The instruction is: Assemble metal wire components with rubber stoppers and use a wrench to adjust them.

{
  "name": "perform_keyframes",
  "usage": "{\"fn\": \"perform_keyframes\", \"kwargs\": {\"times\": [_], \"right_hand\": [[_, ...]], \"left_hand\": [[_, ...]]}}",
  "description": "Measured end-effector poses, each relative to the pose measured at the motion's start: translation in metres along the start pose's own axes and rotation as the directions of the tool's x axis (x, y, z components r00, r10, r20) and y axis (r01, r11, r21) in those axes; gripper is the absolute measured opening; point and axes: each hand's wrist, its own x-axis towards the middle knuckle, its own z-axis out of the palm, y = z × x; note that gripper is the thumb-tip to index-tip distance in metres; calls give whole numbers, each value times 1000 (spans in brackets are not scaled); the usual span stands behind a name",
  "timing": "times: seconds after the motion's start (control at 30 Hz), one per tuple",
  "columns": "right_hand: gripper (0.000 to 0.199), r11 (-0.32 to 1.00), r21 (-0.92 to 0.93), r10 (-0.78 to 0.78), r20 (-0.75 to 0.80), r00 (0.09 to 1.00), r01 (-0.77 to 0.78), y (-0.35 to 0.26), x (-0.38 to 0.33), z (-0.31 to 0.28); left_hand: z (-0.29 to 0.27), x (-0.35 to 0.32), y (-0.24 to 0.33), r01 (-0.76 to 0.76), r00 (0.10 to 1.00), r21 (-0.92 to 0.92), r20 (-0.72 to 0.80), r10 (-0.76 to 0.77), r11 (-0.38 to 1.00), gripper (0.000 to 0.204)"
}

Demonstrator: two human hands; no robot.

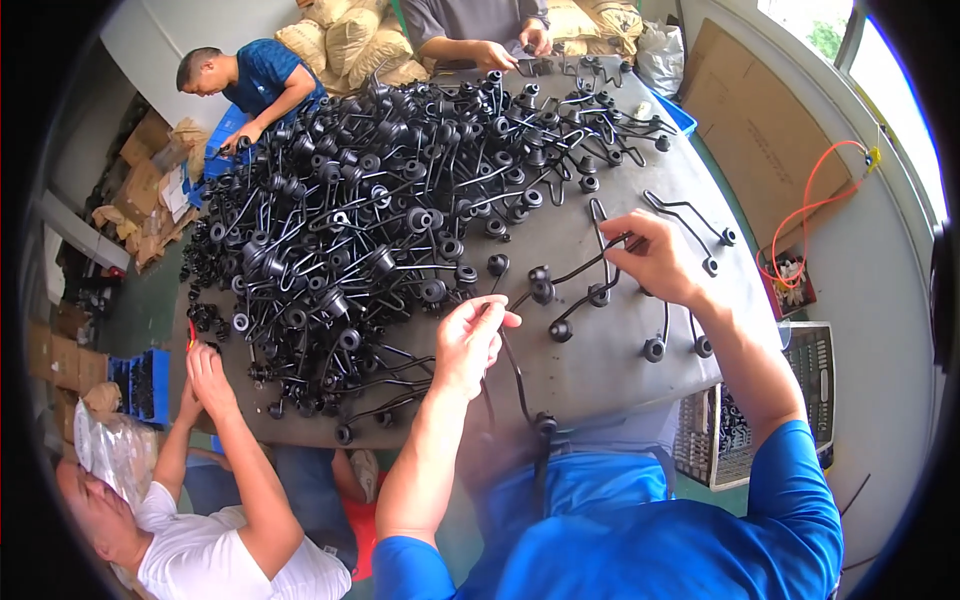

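Observation:
In my right hand is a bent black metal rod, pinched between thumb and fingers at its far right end. A round black rubber bushing sits on that rod. The rod slants down left to my left hand, whose thumb and forefinger are closed at its other end. Another thin black rod runs from just below my left fingers to a bushing at the table's near edge; whether it touches the hand I cannot tell. Several similar rods with bushings lie under and beside my right hand.
A large heap of black rods with bushings covers the grey table. Three co-workers sit or stand round it, left, far left and far side. A grey plastic crate stands at right; a red hose hangs by the wall.

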Motion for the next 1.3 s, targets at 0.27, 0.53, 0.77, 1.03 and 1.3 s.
{"fn": "perform_keyframes", "kwargs": {"times": [0.27,0.53,0.77,1.03,1.3], "right_hand": [[24,905,424,2,12,1000,-7,-20,17,6],[28,953,-241,-204,-59,977,185,-37,26,16],[21,942,-151,-335,-491,804,300,-84,-4,-33],[23,940,164,-206,-429,879,300,-68,-49,-74],[24,931,357,-59,-70,996,80,-63,-59,-53]], "left_hand": [[28,20,-43,125,982,184,121,-148,975,21],[45,47,-23,-19,999,105,-44,24,994,19],[71,97,-40,-423,888,206,-100,449,882,16],[47,98,-8,-472,882,676,368,295,567,43],[31,59,-31,-557,820,826,531,213,86,35]]}}
